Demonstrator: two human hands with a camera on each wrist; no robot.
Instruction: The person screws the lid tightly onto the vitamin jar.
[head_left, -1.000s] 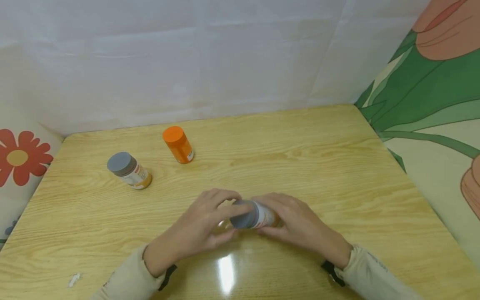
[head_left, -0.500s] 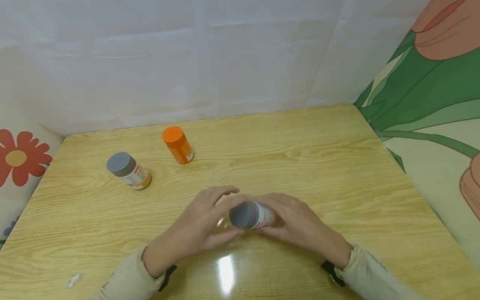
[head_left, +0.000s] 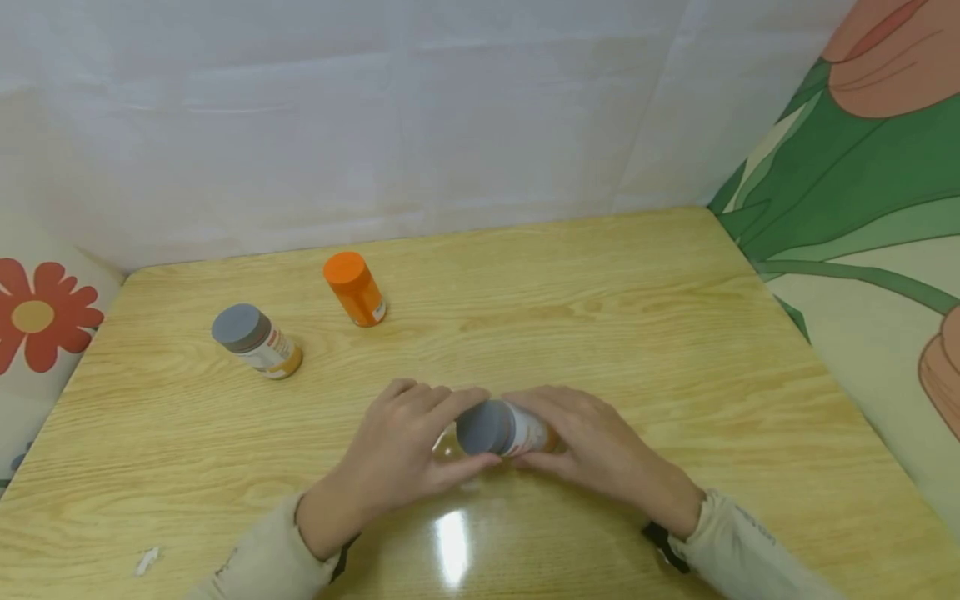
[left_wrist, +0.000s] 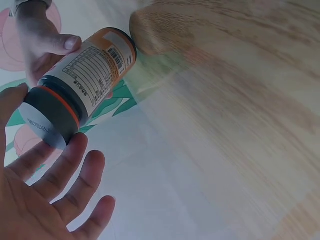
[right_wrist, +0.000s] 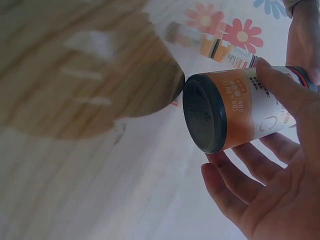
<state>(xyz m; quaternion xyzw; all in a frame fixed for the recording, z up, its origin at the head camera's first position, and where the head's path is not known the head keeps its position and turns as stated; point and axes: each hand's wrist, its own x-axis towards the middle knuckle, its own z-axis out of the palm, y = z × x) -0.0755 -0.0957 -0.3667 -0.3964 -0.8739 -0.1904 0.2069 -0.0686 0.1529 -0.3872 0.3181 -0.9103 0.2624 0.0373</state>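
Note:
A supplement bottle (head_left: 530,432) with a grey cap (head_left: 483,429) and a white-and-orange label lies tilted between the two hands, cap toward the left. The right hand (head_left: 600,446) grips its body; in the right wrist view the thumb lies over the label and the fingers reach below. Around the cap's rim, the left hand (head_left: 401,446) pinches with thumb and fingertips, while its ring and little fingers stand free in the left wrist view. The cap looks seated on the bottle. At the base (right_wrist: 205,114), the lower edge appears to meet the table.
A second grey-capped bottle (head_left: 258,342) stands at the left of the wooden table (head_left: 600,300). Behind it is an orange bottle (head_left: 356,289). A white cloth wall (head_left: 450,125) closes off the back, and flowered cloth (head_left: 870,208) hangs at the right.
The left hand's fingers lifted from across the cap top, loosened, then closed around the cap's rim again. The right hand and the bottle have stayed nearly still.

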